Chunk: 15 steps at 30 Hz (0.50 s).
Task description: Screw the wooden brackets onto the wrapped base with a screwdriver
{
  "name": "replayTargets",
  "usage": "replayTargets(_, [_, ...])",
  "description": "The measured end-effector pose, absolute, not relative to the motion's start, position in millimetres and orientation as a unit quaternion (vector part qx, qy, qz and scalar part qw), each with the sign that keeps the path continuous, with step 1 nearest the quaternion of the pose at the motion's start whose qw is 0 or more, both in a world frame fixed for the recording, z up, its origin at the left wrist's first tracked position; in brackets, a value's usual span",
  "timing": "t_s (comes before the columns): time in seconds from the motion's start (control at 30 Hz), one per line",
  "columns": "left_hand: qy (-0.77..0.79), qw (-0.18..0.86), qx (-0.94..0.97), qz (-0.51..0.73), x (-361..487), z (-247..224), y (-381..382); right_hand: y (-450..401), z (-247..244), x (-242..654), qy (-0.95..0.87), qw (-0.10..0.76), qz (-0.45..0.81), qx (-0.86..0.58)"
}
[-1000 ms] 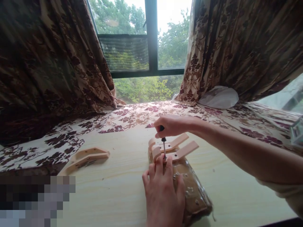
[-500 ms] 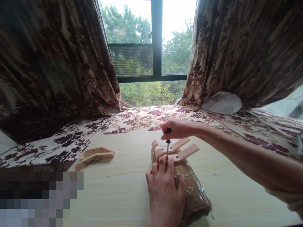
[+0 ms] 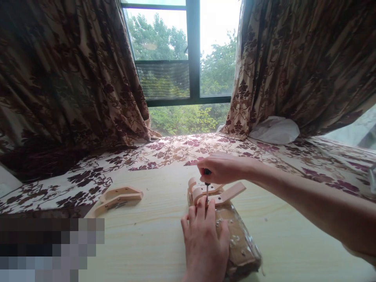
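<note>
My right hand (image 3: 219,167) is closed around the dark handle of a screwdriver (image 3: 207,190), held upright with its shaft pointing down. The shaft's lower end meets a pale wooden hook piece (image 3: 226,194) that has a rounded end, a slanted arm and dark holes. Behind it lies a similar wooden piece (image 3: 192,183), partly covered by my right hand. Both rest on a brown package wrapped in clear plastic (image 3: 239,243). My left hand (image 3: 205,239) lies over the package, fingers spread, with fingertips against the nearer wooden piece beside the screwdriver tip. The tip itself is hidden.
To the left, more pale wooden pieces (image 3: 122,195) with dark holes lie on the light wood-grain table (image 3: 147,243). Beyond is floral cloth (image 3: 176,150), with a white bag (image 3: 274,130) at right. Patterned curtains (image 3: 73,78) flank a window (image 3: 194,51).
My right hand and the screwdriver have come down slightly toward the wooden piece, now hiding more of the rear one. My left hand stays in place. The view has tilted up a little.
</note>
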State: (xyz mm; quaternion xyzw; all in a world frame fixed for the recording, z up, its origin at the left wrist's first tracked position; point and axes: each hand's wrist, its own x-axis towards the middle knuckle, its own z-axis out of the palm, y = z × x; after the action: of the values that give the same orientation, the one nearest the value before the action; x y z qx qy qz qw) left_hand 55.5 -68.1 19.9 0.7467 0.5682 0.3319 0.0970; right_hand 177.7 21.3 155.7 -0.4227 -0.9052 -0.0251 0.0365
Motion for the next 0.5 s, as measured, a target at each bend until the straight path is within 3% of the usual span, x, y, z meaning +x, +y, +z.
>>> replayTargets(0.27, [0.562, 0.090, 0.742, 0.354, 55.2, 14.8, -67.6, 14.5, 160.0, 173.6, -0.921, 0.028, -0.043, -0.385])
replayTargets(0.5, [0.555, 0.068, 0.745, 0.365, 54.4, 8.0, -65.4, 15.3, 162.6, 171.2, -0.894, 0.014, -0.029, -0.448])
